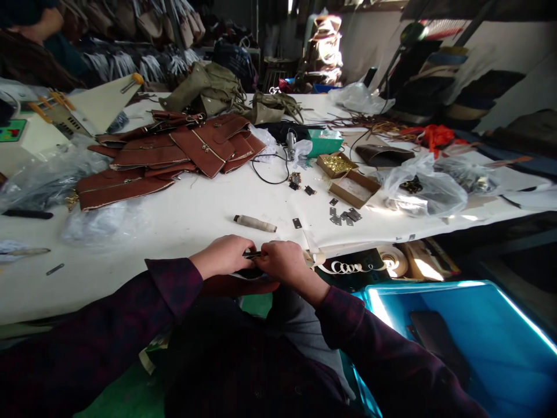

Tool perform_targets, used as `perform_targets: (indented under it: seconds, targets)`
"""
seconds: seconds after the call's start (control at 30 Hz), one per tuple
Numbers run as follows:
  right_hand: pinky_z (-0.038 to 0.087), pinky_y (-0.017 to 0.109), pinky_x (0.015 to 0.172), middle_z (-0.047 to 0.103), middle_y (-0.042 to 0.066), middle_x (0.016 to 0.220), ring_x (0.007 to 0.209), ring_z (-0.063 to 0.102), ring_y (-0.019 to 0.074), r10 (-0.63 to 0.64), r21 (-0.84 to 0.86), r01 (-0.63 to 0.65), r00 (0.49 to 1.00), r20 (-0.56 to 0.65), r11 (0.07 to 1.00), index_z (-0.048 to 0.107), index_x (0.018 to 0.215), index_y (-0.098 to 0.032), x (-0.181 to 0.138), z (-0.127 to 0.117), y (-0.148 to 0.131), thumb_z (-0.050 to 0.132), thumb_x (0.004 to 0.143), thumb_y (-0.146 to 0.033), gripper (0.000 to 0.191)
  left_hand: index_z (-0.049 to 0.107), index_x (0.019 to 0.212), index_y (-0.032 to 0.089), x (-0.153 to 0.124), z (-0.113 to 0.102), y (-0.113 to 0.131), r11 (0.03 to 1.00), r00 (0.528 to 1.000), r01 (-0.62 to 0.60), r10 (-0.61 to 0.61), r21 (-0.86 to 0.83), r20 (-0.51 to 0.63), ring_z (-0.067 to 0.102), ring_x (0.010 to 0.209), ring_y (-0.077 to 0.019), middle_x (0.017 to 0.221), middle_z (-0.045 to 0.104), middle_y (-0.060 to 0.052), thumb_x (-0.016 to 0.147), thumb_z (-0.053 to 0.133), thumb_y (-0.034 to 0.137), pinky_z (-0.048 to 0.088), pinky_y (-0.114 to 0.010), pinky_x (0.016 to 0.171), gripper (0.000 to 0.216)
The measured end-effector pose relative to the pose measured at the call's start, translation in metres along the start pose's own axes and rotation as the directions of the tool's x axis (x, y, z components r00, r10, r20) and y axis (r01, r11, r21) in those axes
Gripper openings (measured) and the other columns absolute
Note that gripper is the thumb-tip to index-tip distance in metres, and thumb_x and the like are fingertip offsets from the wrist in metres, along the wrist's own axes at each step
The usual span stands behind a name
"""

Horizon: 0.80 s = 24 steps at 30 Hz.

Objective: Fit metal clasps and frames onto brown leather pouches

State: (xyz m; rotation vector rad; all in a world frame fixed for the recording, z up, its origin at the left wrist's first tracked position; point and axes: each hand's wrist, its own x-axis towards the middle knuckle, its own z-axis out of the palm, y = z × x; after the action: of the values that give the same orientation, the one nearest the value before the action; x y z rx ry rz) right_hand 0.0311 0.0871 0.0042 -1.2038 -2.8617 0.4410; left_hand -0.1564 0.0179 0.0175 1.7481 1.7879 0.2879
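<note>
My left hand (224,255) and my right hand (285,264) meet at the near edge of the white table (183,220). Both are closed on a brown leather piece (237,284) that lies under them and hangs toward my lap. Between the fingertips sits a small dark metal fitting (253,254). A wrapped cylindrical tool (255,223) lies on the table just beyond my hands. Small metal plates (343,216) are scattered to the right of it.
A pile of brown leather panels with zips (174,154) covers the table's left middle. Open cardboard boxes of hardware (348,177), plastic bags (422,186) and olive bags (209,90) lie further back. A blue bin (470,342) stands at my right. Another person (30,35) is at far left.
</note>
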Motion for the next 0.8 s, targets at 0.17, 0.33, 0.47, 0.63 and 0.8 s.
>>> perform_targets:
  seconds: [0.17, 0.33, 0.47, 0.63, 0.8]
  targets:
    - [0.041, 0.034, 0.066, 0.084, 0.008, 0.096, 0.087, 0.077, 0.0289, -0.025, 0.025, 0.025, 1.0, -0.003, 0.999, 0.082, 0.095, -0.027, -0.009, -0.003, 0.008, 0.069, 0.095, -0.057, 0.033, 0.084, 0.1, 0.023, 0.003, -0.001, 0.0, 0.997, 0.999, -0.037, 0.035, 0.071, 0.026, 0.073, 0.086, -0.0292, 0.097, 0.083, -0.011, 0.086, 0.072, 0.038, 0.042, -0.034, 0.073, 0.023]
    - [0.044, 0.034, 0.073, 0.083, 0.006, 0.102, 0.094, 0.077, 0.0285, -0.062, 0.001, 0.062, 0.998, -0.006, 0.998, 0.081, 0.098, -0.027, -0.02, -0.009, 0.014, 0.066, 0.098, -0.048, 0.026, 0.082, 0.107, 0.023, -0.003, -0.001, -0.001, 0.999, 0.998, -0.044, 0.044, 0.003, 0.05, 0.074, 0.087, -0.0261, 0.1, 0.083, -0.007, 0.096, 0.063, 0.047, 0.045, -0.031, 0.072, 0.033]
    - [0.048, 0.035, 0.078, 0.083, 0.007, 0.107, 0.1, 0.077, 0.0301, -0.042, -0.036, 0.043, 0.998, 0.044, 0.998, 0.08, 0.101, -0.025, -0.017, -0.013, 0.011, 0.061, 0.1, -0.045, 0.028, 0.08, 0.105, 0.025, -0.009, 0.002, 0.009, 0.982, 1.0, -0.011, 0.009, 0.191, 0.011, 0.074, 0.083, -0.0254, 0.096, 0.082, -0.006, 0.098, 0.059, 0.048, 0.042, -0.031, 0.068, 0.032]
    - [0.049, 0.036, 0.078, 0.083, 0.009, 0.107, 0.102, 0.077, 0.0319, 0.003, -0.049, 0.002, 0.996, 0.09, 0.999, 0.081, 0.102, -0.024, -0.012, -0.013, 0.01, 0.058, 0.1, -0.044, 0.03, 0.077, 0.096, 0.025, -0.004, 0.006, 0.019, 0.919, 1.0, -0.02, 0.027, 0.394, -0.011, 0.075, 0.086, -0.0296, 0.096, 0.081, -0.009, 0.093, 0.066, 0.05, 0.042, -0.033, 0.069, 0.028]
    - [0.049, 0.036, 0.08, 0.083, 0.01, 0.107, 0.102, 0.077, 0.0318, 0.006, -0.052, 0.0, 0.994, 0.113, 0.999, 0.081, 0.105, -0.024, -0.011, -0.012, 0.014, 0.057, 0.102, -0.049, 0.035, 0.079, 0.093, 0.024, 0.003, 0.008, 0.021, 0.894, 0.999, -0.032, 0.034, 0.447, 0.003, 0.076, 0.089, -0.0333, 0.091, 0.081, -0.011, 0.094, 0.066, 0.051, 0.045, -0.036, 0.074, 0.03]
